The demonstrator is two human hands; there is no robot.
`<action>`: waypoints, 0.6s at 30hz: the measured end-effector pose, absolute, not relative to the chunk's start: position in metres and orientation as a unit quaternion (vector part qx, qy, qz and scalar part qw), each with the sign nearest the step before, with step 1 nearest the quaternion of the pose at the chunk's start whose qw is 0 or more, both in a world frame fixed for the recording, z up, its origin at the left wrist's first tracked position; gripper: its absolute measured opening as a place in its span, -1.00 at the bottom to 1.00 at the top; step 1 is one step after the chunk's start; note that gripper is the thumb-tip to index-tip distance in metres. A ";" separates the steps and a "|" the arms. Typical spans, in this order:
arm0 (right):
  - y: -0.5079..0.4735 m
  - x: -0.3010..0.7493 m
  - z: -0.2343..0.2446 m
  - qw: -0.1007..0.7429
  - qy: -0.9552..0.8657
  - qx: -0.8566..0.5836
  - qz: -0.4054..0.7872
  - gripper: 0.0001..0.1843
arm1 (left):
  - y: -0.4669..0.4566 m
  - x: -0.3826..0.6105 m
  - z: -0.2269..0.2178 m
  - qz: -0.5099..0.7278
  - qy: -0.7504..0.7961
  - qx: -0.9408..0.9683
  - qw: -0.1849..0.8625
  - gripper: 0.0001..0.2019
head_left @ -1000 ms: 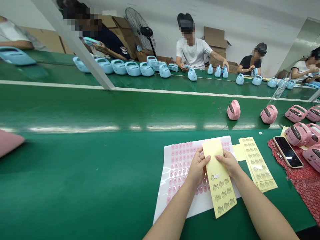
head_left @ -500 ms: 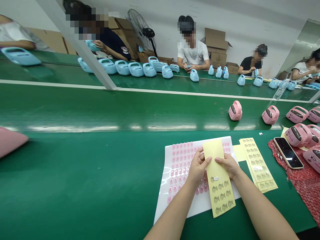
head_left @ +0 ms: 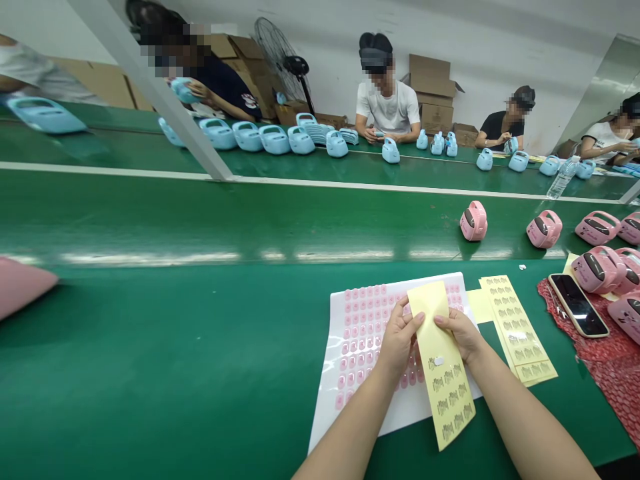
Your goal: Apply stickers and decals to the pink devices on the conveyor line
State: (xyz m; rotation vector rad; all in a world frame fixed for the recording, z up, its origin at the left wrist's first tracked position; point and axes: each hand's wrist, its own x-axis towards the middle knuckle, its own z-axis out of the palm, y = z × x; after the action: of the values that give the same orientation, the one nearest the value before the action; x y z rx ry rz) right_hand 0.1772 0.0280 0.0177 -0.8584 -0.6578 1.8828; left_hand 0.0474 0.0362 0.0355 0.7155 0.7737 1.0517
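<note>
Strip [head_left: 434, 340] of yellow paper is up in both hands, in front of a white sheet [head_left: 329, 380]. The left hand [head_left: 400, 337] pinches one long side of it, with the thumb on top. The right hand [head_left: 463, 333] pinches the other side the same way, so each grip is closed on the strip. The two thumbs are near each other but do not touch. The top part of the strip is plain, and small dark print fills the low part. A little white bit [head_left: 439, 361] is on it, just above most of the print.

The sheet lies on the green desk [head_left: 175, 367], with rows of pink stickers [head_left: 369, 327] on it. To its right are more yellow strips [head_left: 520, 333]. Past them, a phone [head_left: 579, 305] lies on red wrap [head_left: 607, 380], near some pink toys [head_left: 597, 270]. Blue toys [head_left: 275, 139] stand in a row farther back.
</note>
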 end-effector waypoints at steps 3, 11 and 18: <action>0.028 0.177 0.017 0.473 -0.273 -0.350 0.761 -0.61 | 0.035 0.049 0.036 0.480 0.354 0.315 0.739 -0.40; 0.031 0.173 0.017 0.484 -0.267 -0.355 0.754 -0.59 | 0.041 0.045 0.036 0.516 0.388 0.343 0.682 -0.51; 0.027 0.167 0.022 0.494 -0.276 -0.364 0.739 -0.58 | 0.043 0.041 0.034 0.539 0.408 0.349 0.649 -0.51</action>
State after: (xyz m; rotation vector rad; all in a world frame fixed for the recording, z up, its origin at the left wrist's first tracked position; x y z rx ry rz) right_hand 0.1673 0.0267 0.0222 -0.8829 -0.6699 1.7925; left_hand 0.0406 0.0433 0.0340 0.7926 0.9262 1.2248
